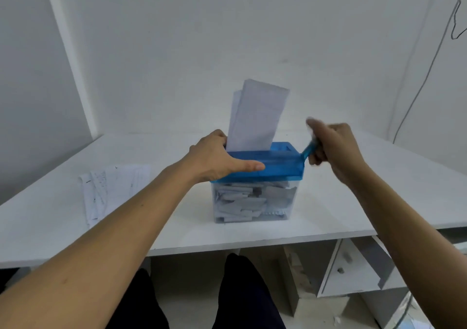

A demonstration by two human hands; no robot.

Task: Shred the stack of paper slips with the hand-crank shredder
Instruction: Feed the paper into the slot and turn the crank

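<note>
The hand-crank shredder (273, 163) sits at the centre of the frame on the white tabletop (353, 202): a translucent blue top over a clear bin (252, 202) packed with white cuttings. Its long axis runs left to right, the crank (307, 150) at its right end slanting up and right. Paper slips (255, 119) stand on end in the slot, tops leaning slightly right. The left hand (217, 159) clasps the blue top in a wide grip; the blurred right hand (333, 146) curls its grip round the crank. A stack of slips (111, 189) lies flat at centre left
</note>
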